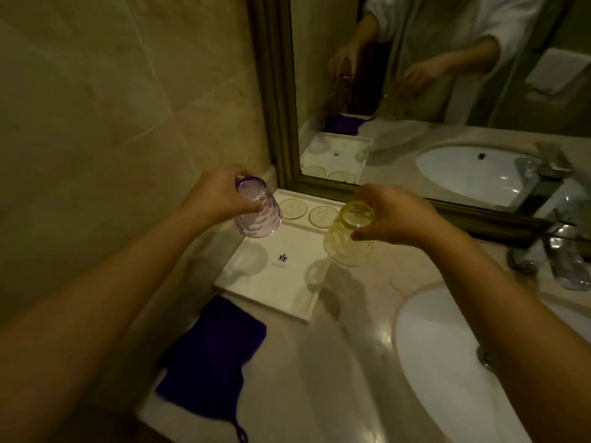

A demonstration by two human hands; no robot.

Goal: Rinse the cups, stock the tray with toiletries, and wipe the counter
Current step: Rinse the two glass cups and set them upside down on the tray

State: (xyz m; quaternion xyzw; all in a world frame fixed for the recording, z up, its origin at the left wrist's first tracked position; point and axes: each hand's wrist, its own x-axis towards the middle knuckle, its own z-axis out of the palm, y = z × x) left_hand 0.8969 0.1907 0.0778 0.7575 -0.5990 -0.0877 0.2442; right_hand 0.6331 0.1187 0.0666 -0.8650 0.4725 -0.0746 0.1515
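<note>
Cups are what both hands carry now, each one turned with its mouth downward above the white tray (pixel 271 295). The left hand (pixel 220 195) holds the purple cup (pixel 257 212) by its base, the fingers (pixel 246 206) curled tight around the glass, over the back left part of the tray. The right hand (pixel 396 215) holds the yellow cup (pixel 350 236) in the same way, its fingers clamped on the upper part, above the right edge of the tray. Neither cup touches the tray yet, as far as I can judge.

I think the cups are held upside down so that water can run out of them and so they can stand on their rims to dry. Two round coasters (pixel 308 212) lie at the back of the tray near the mirror (pixel 447 91); they are probably the places meant for the cups.

A dark purple cloth (pixel 208 356) lies on the bench (pixel 351 362) just in front of the tray, likely kept ready for wiping. The sink (pixel 447 362) is to the right. No toiletries are seen on the tray, so that step seems still to be done.
</note>
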